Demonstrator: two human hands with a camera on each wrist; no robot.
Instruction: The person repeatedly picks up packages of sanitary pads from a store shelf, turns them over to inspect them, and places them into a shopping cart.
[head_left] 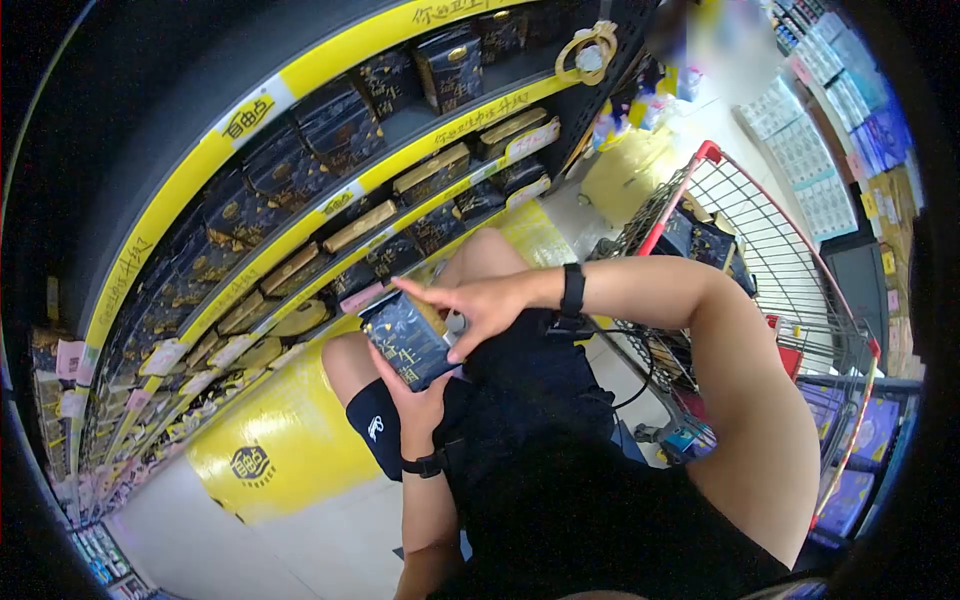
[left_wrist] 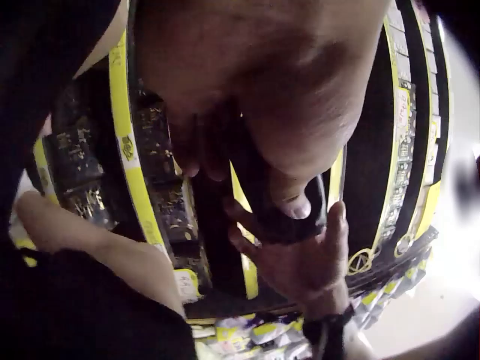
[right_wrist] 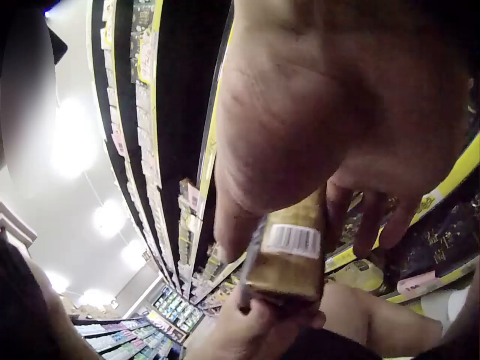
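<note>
Both hands hold the black sanitary-pad pack (head_left: 405, 340): the left hand (head_left: 412, 395) clasps it from below, while the right hand (head_left: 490, 305) grips the other side, thumb and forefinger spread along its edge. The boxy pack, held tilted above the lap, has a smooth, dark face with gold characters; its narrow gold side bears a white barcode label (right_wrist: 292, 241). Each wrist wears a black band.

Bent bare knees and black shorts (head_left: 372, 425) lie under and beside the pack, close to the shelving (head_left: 325, 215). These dark shelves, curved by the lens, carry tight rows of black and gold packs behind yellow edge strips with handwriting-style lettering and pink and white price tags. A gold ring-shaped ornament (head_left: 587, 55) juts from one end.

A glossy yellow floor covering (head_left: 290, 440) with a black logo runs along the shelf base; pale, smooth tiles (head_left: 270, 555) extend beyond its edge. Beside the right arm stands a wire shopping cart (head_left: 790, 225) with red trim and dark packs inside, narrowing the room on that side. Bright ceiling lights (right_wrist: 75, 142) glow above the aisle.
</note>
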